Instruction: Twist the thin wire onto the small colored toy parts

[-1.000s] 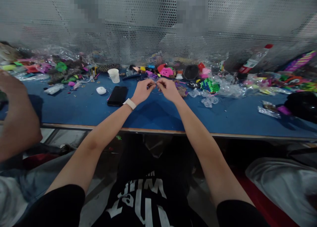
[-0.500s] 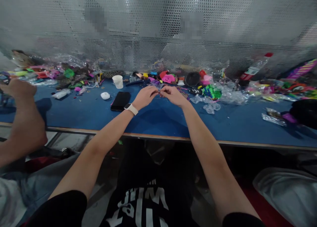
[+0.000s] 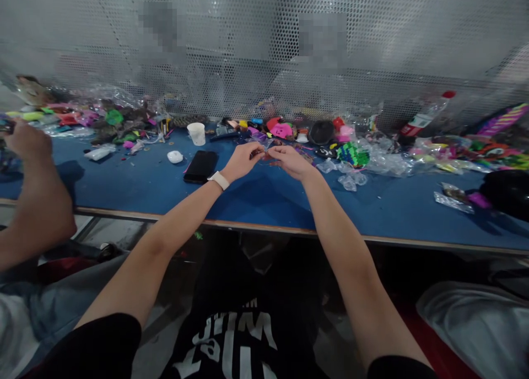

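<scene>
- Left hand (image 3: 242,160) and right hand (image 3: 289,161) meet just above centre of the frame, over the blue table (image 3: 268,197), fingertips touching each other.
- Both hands pinch a small item (image 3: 263,154) between them; fingers closed tight on it, too tiny and blurred to tell what it is.
- White wristband (image 3: 218,179) on the left wrist.
- Black phone (image 3: 201,166) lies flat just left of the left hand, near it, not touching.
- White earbud case (image 3: 174,157) left of the phone; white paper cup (image 3: 196,133) stands upright behind them, upper centre-left.
- Pile of colourful small toys (image 3: 285,130) along the table's far edge, right behind the hands; pink one stands out.
- Green-black beaded piece (image 3: 352,153) and clear plastic bags (image 3: 384,158) to the right of the hands.
- Plastic bottle with red cap (image 3: 421,117) leans at upper right against the perforated metal screen (image 3: 248,48).
- Another person's arm (image 3: 33,202) at the left edge, hand raised over the table's left end.
- Black object (image 3: 506,186) at the far right edge, cut off.
</scene>
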The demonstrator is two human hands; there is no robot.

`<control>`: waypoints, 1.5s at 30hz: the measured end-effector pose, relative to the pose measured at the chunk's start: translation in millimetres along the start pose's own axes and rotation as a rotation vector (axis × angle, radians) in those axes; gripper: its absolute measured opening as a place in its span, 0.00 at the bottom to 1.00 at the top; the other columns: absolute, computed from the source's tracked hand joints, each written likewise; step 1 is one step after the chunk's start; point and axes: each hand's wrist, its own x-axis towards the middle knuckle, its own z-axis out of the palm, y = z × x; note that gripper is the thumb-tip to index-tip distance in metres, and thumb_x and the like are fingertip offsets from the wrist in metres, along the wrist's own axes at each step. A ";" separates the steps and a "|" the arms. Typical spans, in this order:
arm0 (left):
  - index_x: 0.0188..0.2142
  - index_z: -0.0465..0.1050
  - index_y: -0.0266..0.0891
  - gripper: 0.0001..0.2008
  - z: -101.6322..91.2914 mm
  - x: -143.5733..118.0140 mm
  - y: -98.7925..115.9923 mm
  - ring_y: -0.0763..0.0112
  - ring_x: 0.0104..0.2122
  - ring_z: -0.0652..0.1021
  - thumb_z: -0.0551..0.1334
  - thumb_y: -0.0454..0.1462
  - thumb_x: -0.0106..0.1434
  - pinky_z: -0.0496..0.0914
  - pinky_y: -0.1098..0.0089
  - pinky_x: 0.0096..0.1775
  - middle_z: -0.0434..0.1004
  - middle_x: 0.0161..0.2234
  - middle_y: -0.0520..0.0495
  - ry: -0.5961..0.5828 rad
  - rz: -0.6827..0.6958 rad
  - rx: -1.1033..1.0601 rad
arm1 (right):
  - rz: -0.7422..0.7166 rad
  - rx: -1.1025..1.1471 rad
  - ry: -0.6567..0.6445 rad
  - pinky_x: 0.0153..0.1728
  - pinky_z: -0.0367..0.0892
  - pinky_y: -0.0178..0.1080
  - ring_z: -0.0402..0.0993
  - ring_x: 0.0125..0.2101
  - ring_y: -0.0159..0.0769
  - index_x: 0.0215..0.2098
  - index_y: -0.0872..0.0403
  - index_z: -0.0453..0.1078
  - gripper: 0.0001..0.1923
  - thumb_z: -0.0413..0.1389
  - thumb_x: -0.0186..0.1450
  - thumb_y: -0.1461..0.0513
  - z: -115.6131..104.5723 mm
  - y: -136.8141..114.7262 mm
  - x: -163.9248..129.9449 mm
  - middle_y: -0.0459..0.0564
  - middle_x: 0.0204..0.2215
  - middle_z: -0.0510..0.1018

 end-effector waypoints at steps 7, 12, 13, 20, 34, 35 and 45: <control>0.45 0.81 0.44 0.05 -8.0 0.6 -1.3 0.55 0.50 0.86 0.68 0.33 0.80 0.78 0.57 0.57 0.88 0.46 0.41 -0.056 0.094 0.094 | 0.108 0.077 -0.019 0.63 0.78 0.59 0.87 0.59 0.53 0.36 0.48 0.81 0.17 0.76 0.69 0.47 0.8 -2.0 -1.3 0.56 0.44 0.92; 0.48 0.82 0.44 0.05 -7.0 0.2 -5.7 0.54 0.54 0.86 0.66 0.32 0.80 0.78 0.56 0.60 0.87 0.49 0.40 -0.077 0.150 0.129 | 0.137 0.147 -0.020 0.64 0.77 0.63 0.87 0.57 0.55 0.39 0.49 0.82 0.11 0.73 0.69 0.53 -0.6 3.6 2.2 0.56 0.43 0.92; 0.47 0.82 0.43 0.05 -4.9 0.1 -6.1 0.55 0.53 0.86 0.67 0.32 0.80 0.78 0.57 0.59 0.88 0.48 0.40 -0.067 0.144 0.119 | 0.135 0.162 -0.021 0.63 0.78 0.62 0.88 0.55 0.54 0.39 0.49 0.82 0.11 0.74 0.69 0.53 -0.2 4.4 2.7 0.56 0.43 0.91; 0.40 0.79 0.42 0.12 18.3 -0.1 -11.7 0.65 0.32 0.80 0.71 0.44 0.81 0.77 0.64 0.41 0.82 0.32 0.49 0.087 -0.141 -0.270 | 0.038 0.080 0.031 0.43 0.82 0.45 0.88 0.42 0.45 0.42 0.48 0.78 0.26 0.77 0.70 0.39 4.4 10.9 6.5 0.53 0.41 0.90; 0.39 0.78 0.42 0.12 17.9 4.8 -8.0 0.68 0.36 0.81 0.78 0.40 0.77 0.81 0.65 0.44 0.80 0.35 0.50 0.314 -0.385 -0.733 | -0.303 -0.060 0.099 0.33 0.81 0.43 0.83 0.30 0.40 0.39 0.47 0.76 0.38 0.82 0.55 0.31 27.2 14.0 7.9 0.46 0.29 0.84; 0.39 0.77 0.42 0.13 18.1 5.0 -7.5 0.68 0.37 0.81 0.78 0.39 0.76 0.81 0.65 0.45 0.80 0.34 0.50 0.312 -0.388 -0.739 | -0.316 -0.064 0.111 0.34 0.82 0.44 0.83 0.31 0.40 0.39 0.47 0.76 0.37 0.82 0.55 0.32 26.9 14.1 7.9 0.46 0.29 0.84; 0.37 0.75 0.43 0.17 16.9 7.1 -3.4 0.69 0.36 0.82 0.80 0.42 0.74 0.78 0.67 0.41 0.81 0.33 0.50 0.318 -0.401 -0.742 | -0.374 -0.107 0.109 0.40 0.87 0.51 0.86 0.33 0.44 0.50 0.46 0.81 0.39 0.82 0.56 0.31 21.6 15.3 9.1 0.46 0.32 0.86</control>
